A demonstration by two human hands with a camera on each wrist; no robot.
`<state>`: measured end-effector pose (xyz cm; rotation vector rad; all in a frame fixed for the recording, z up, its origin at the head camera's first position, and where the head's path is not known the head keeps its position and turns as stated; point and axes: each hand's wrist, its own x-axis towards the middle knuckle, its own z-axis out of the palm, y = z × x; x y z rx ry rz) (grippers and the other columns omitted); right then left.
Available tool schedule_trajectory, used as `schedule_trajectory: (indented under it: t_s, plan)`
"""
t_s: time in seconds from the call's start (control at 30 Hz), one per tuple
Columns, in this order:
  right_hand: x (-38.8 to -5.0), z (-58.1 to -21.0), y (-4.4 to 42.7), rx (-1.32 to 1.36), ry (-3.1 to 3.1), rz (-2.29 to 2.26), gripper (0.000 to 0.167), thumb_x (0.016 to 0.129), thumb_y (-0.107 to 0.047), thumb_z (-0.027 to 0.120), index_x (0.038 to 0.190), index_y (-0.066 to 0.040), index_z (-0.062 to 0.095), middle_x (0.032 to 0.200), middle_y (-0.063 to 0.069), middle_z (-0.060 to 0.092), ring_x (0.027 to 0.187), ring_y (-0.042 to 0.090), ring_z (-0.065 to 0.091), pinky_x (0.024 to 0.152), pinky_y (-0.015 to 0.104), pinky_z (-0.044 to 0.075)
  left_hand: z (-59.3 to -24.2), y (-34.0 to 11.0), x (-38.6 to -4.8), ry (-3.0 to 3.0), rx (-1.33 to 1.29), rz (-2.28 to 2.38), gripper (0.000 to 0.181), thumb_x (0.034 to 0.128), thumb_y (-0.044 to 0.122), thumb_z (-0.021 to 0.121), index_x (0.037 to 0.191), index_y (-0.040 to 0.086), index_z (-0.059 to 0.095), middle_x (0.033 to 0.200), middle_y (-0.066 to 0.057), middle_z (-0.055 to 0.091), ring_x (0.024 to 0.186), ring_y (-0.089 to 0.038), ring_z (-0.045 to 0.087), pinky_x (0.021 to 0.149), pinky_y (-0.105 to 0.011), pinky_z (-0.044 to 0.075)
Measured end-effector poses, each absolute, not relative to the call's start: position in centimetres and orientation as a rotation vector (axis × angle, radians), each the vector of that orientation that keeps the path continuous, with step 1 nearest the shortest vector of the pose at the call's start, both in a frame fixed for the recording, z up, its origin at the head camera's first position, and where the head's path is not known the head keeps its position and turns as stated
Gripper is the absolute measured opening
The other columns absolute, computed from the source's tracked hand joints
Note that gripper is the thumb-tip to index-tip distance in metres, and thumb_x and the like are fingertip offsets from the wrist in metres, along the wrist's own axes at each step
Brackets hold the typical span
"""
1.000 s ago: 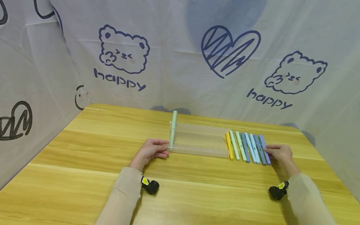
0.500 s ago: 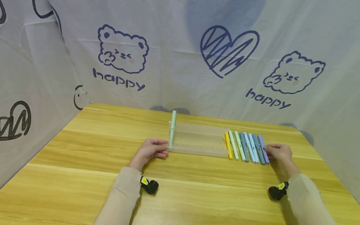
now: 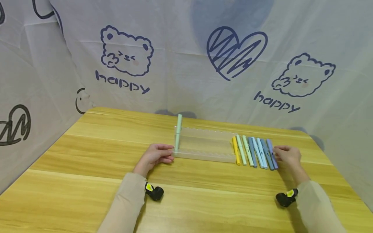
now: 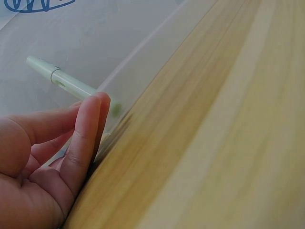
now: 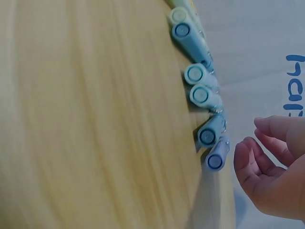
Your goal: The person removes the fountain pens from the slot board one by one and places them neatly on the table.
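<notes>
A clear plastic pen rack (image 3: 208, 157) stands on the table, with one mint-green pen (image 3: 178, 129) leaning upright in its left end. My left hand (image 3: 157, 154) pinches the rack's left front corner; in the left wrist view its fingers partly cover the foot of the pen. To the right of the rack lies a row of several pens, from a yellow pen (image 3: 236, 151) through green and blue ones to a purple pen (image 3: 272, 153). Beside the purple pen is my right hand (image 3: 289, 156), its fingers loosely bent and holding nothing. The right wrist view shows a gap between hand and purple pen (image 5: 217, 155).
The wooden table (image 3: 209, 200) reaches back to a pale cloth (image 3: 175, 71) printed with bears and a heart. A small black camera sits at each wrist, the left wrist camera (image 3: 155, 193) and the right wrist camera (image 3: 285, 199).
My right hand has come away slightly from the purple pen, which it was touching or close against. The left hand stays at the rack's corner, and the pens lie as before.
</notes>
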<state>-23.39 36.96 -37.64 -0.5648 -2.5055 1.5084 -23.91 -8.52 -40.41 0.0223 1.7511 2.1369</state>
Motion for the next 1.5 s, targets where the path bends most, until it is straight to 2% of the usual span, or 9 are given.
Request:
schedule_trajectory:
  t_s: [0.17, 0.33, 0.67, 0.8, 1.07, 1.2, 1.3, 1.4, 1.5]
  plan:
    - [-23.5, -37.5, 36.5, -0.551, -2.459, 1.559, 0.029, 0.081, -0.011, 0.063, 0.095, 0.014, 0.058, 0.061, -0.001, 0.057, 0.052, 0.010, 0.057, 0.049, 0.024, 0.054, -40.4, -8.5, -23.9, 1.755, 0.027, 2.132, 0.035, 0.0870, -0.008, 0.049, 0.120, -0.018, 0.043, 0.073, -0.010, 0.063, 0.058, -0.013, 0.062, 0.058, -0.023, 0.055]
    - [-23.3, -37.0, 35.6, -0.500, -2.456, 1.618, 0.031, 0.084, -0.007, 0.058, 0.103, 0.016, 0.052, 0.063, -0.004, 0.057, 0.055, 0.005, 0.056, 0.054, 0.025, 0.055, -40.4, -8.5, -23.9, 1.754, 0.033, 2.135, 0.035, 0.0871, -0.008, 0.049, 0.120, -0.018, 0.043, 0.073, -0.010, 0.063, 0.058, -0.014, 0.062, 0.058, -0.023, 0.055]
    - [-23.2, -36.7, 33.4, -0.444, -2.366, 1.798, 0.012, 0.081, -0.003, 0.063, 0.089, 0.005, 0.059, 0.066, -0.006, 0.056, 0.059, 0.007, 0.057, 0.057, 0.025, 0.055, -40.7, -8.6, -24.0, 1.746, 0.045, 2.141, 0.035, 0.0872, -0.007, 0.050, 0.119, -0.019, 0.042, 0.074, -0.011, 0.063, 0.058, -0.013, 0.062, 0.058, -0.022, 0.055]
    - [-23.5, -37.4, 33.1, -0.440, -2.364, 1.834, 0.008, 0.081, -0.010, 0.065, 0.086, -0.006, 0.060, 0.069, -0.008, 0.058, 0.062, 0.006, 0.058, 0.059, 0.024, 0.055, -40.7, -8.7, -24.0, 1.744, 0.056, 2.142, 0.035, 0.0874, -0.007, 0.050, 0.119, -0.019, 0.042, 0.074, -0.011, 0.062, 0.059, -0.013, 0.062, 0.058, -0.023, 0.055]
    - [-24.2, -38.2, 32.1, -0.302, -2.334, 1.886, 0.018, 0.080, -0.012, 0.067, 0.091, 0.001, 0.062, 0.071, -0.005, 0.060, 0.062, 0.007, 0.060, 0.056, 0.024, 0.055, -40.7, -8.6, -24.0, 1.746, 0.050, 2.143, 0.035, 0.0873, -0.007, 0.050, 0.120, -0.018, 0.042, 0.073, -0.010, 0.062, 0.058, -0.013, 0.062, 0.057, -0.022, 0.055]
    - [-25.1, -39.6, 32.1, -0.221, -2.324, 1.917, 0.030, 0.080, -0.013, 0.068, 0.100, 0.008, 0.059, 0.074, -0.003, 0.061, 0.064, 0.009, 0.059, 0.057, 0.025, 0.056, -40.6, -8.6, -24.0, 1.746, 0.046, 2.142, 0.035, 0.0874, -0.007, 0.050, 0.120, -0.018, 0.042, 0.073, -0.010, 0.063, 0.058, -0.013, 0.062, 0.057, -0.022, 0.055]
    - [-25.9, -40.7, 32.1, -0.165, -2.306, 1.912, 0.029, 0.078, -0.016, 0.070, 0.096, 0.005, 0.061, 0.074, -0.003, 0.062, 0.064, 0.008, 0.060, 0.056, 0.025, 0.056, -40.6, -8.7, -24.0, 1.747, 0.047, 2.140, 0.035, 0.0874, -0.007, 0.050, 0.120, -0.018, 0.042, 0.074, -0.010, 0.063, 0.058, -0.013, 0.062, 0.057, -0.022, 0.055]
    - [-26.1, -40.8, 31.5, -0.137, -2.283, 1.938, 0.020, 0.076, -0.017, 0.073, 0.088, -0.003, 0.065, 0.073, -0.003, 0.062, 0.063, 0.008, 0.060, 0.055, 0.024, 0.055, -40.6, -8.7, -24.0, 1.752, 0.048, 2.137, 0.035, 0.0874, -0.007, 0.050, 0.119, -0.018, 0.043, 0.074, -0.010, 0.063, 0.058, -0.013, 0.062, 0.058, -0.022, 0.055]
    - [-25.3, -39.3, 30.0, -0.113, -2.334, 1.923, 0.023, 0.079, -0.012, 0.069, 0.094, 0.004, 0.063, 0.073, -0.004, 0.061, 0.064, 0.009, 0.060, 0.057, 0.025, 0.055, -40.5, -8.6, -24.0, 1.756, 0.038, 2.136, 0.034, 0.0873, -0.007, 0.050, 0.119, -0.018, 0.043, 0.074, -0.010, 0.063, 0.058, -0.013, 0.062, 0.057, -0.022, 0.055]
